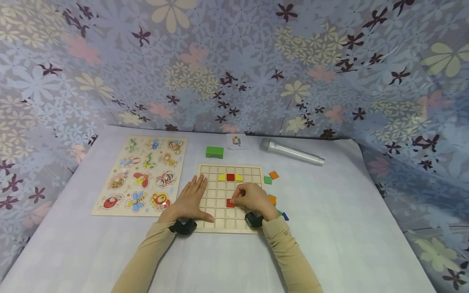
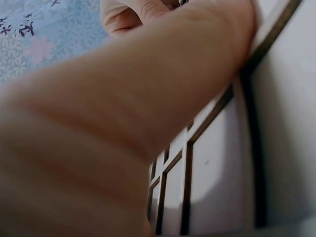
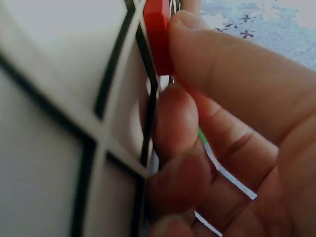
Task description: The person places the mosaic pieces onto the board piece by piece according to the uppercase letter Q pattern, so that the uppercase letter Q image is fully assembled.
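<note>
The red tile [image 1: 230, 204] looks light and stiff, probably painted wood, so it should not bend or break easily, though its smooth face could slide a little under a fingertip. Its thin side edges seem the best hold, pinched between thumb and forefinger. It is a small, plain square in even red with crisp corners, and it lies near the middle of the pale gridded board [image 1: 220, 213], nearer than the far red square [image 1: 230, 177] flanked by two yellow pieces [image 1: 222, 177]. The right hand [image 1: 253, 198] has its fingers curled, thumb and forefinger closed on the tile's right side. The left hand [image 1: 190, 200] rests flat on the board's left part, fingers straight, thumb spread well apart.
</note>
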{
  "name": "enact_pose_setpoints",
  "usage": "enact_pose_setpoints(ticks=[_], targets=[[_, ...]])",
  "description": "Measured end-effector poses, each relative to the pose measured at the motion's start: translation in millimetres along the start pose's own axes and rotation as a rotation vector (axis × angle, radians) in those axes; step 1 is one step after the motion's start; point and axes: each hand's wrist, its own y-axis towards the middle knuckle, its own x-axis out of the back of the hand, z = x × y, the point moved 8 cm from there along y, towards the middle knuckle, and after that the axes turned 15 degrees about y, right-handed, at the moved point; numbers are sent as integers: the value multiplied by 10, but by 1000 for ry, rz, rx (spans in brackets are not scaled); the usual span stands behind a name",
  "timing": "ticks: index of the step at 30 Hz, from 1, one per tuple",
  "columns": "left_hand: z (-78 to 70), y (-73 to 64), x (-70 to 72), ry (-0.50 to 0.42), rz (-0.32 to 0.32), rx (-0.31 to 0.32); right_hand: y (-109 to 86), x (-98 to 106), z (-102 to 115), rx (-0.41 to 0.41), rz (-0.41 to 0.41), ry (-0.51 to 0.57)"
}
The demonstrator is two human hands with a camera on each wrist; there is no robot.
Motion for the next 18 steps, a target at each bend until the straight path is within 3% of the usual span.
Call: enact_pose_setpoints(ticks=[11,15,18], targets=[[36,5,-14,-9,2,-6,34,35,2,55,16,80],[32,4,-15,-36,-11,-35,25,301,-99,70,-30,197],[41,11,-40,-27,4,-36,-14,612,-277,39,-163,248]])
